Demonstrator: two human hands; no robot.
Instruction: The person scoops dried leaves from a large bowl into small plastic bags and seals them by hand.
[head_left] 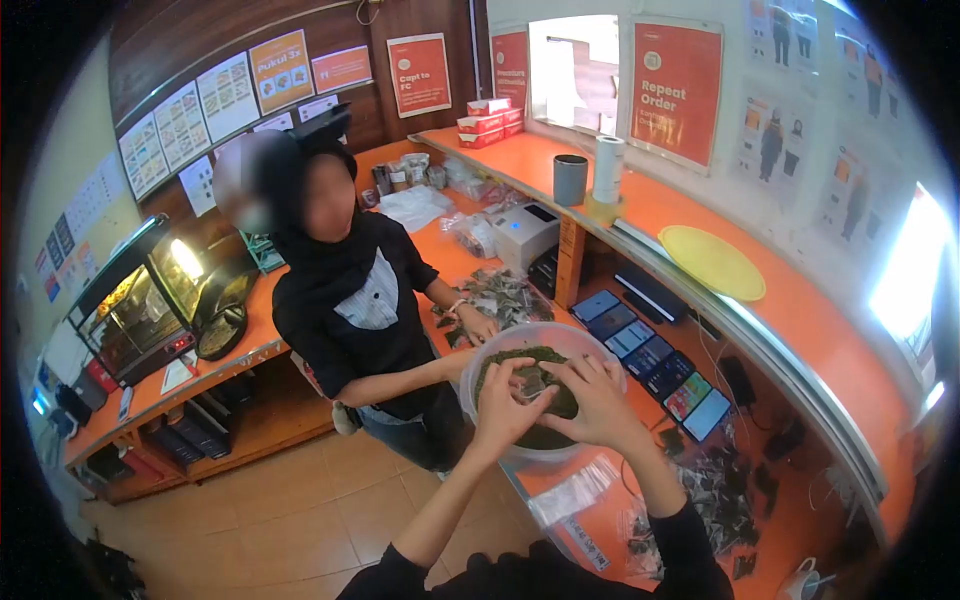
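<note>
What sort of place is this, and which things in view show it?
Probably a small food shop, behind the counter: there is a lit glass food warmer, a red "Repeat Order" poster on the wall, and piles of small filled packets.

A food shop's service area is indicated by the lit display warmer (135, 305) at nine o'clock and "Repeat Order" poster (675, 92) at one o'clock.

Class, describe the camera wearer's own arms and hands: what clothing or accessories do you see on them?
Both the left hand and right hand are ungloved. The plain black left sleeve and right sleeve stop short of the wrists, leaving the forearms uncovered. No watch or bracelet shows.
</note>
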